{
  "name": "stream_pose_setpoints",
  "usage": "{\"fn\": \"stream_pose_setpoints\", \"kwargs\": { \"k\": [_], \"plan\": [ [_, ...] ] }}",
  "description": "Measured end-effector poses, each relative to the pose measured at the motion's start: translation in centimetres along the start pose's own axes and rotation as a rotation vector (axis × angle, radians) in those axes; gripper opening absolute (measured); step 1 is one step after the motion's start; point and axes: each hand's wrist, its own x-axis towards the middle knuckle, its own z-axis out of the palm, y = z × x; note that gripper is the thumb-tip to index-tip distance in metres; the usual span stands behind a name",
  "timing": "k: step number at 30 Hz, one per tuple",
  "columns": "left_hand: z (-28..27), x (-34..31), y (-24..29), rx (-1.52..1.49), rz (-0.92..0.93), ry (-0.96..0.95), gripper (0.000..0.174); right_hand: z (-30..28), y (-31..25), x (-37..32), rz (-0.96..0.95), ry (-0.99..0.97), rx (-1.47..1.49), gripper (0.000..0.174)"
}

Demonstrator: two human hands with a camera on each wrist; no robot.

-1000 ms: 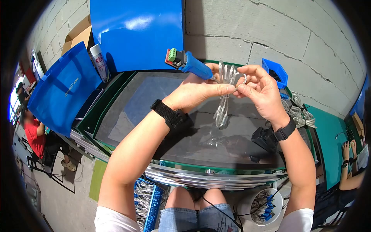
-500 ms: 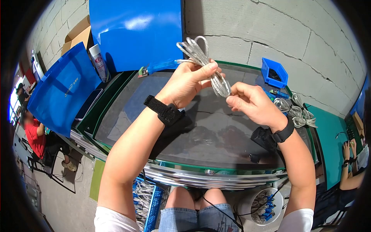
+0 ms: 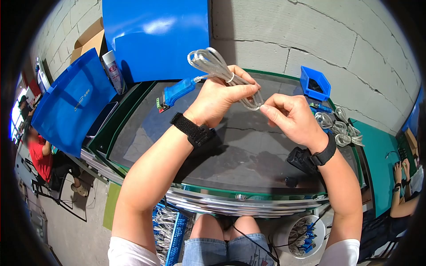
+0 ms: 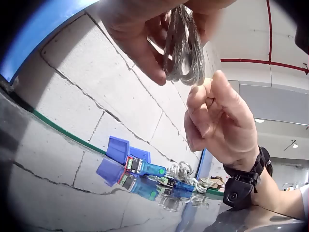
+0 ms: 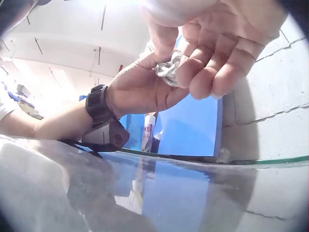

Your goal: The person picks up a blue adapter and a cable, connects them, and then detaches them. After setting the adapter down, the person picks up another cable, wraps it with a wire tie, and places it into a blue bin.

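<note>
My left hand (image 3: pixel 224 98) grips a coiled, clear-jacketed cable (image 3: pixel 208 62) around its bundled middle, above the table. The cable's loops fan out past the fingers to the upper left, with a pale tie (image 3: pixel 230 78) around them. A blue adapter (image 3: pixel 179 90) with a green terminal block hangs from the cable at the left of that hand. My right hand (image 3: pixel 288 116) has its thumb and index fingertips pinched at the lower end of the coil. In the left wrist view the coil's loop ends (image 4: pixel 186 72) stick out of the left hand, right at the right fingertips.
Coiled cables (image 3: pixel 341 128) with blue adapters lie at the table's right end, near a blue bin (image 3: pixel 316 84). A spray can (image 3: pixel 114 73) and a blue bag (image 3: pixel 73 99) stand at the left. Below are a blue basket (image 3: pixel 181 228) and a white bucket (image 3: pixel 284 235) of cables.
The coil has turned from hanging upright to tilting up and left, and the adapter has swung to the left of my left hand. The right hand came off the coil's tie, then met its lower end.
</note>
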Motion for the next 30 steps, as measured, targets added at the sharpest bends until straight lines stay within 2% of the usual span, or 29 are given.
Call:
{"fn": "stream_pose_setpoints", "kwargs": {
  "k": [2, 4, 8, 13, 22, 30],
  "plan": [
    [0.2, -0.1, 0.0, -0.027, 0.018, 0.011, 0.017, 0.0, -0.1, 0.0, 0.018, -0.013, 0.041, 0.026],
    [0.6, -0.2, 0.0, -0.027, 0.118, -0.033, 0.015, -0.1, -0.2, 0.0, 0.063, -0.088, 0.044, 0.026],
    [0.8, -0.2, 0.1, 0.050, 0.100, -0.043, 0.014, 0.1, 0.1, -0.1, 0.081, -0.030, 0.028, 0.024],
    [0.7, -0.3, 0.5, 0.137, 0.072, 0.027, 0.017, 0.3, 0.1, -0.1, 0.032, 0.115, 0.159, 0.017],
    [0.5, -0.1, 0.2, 0.084, 0.062, 0.055, 0.018, 0.4, -0.2, -0.1, 0.079, 0.110, 0.418, 0.011],
    [0.6, -0.2, 0.2, 0.083, 0.090, 0.031, 0.015, 0.3, 0.0, 0.0, 0.131, 0.052, 0.501, 0.012]
  ]
}}
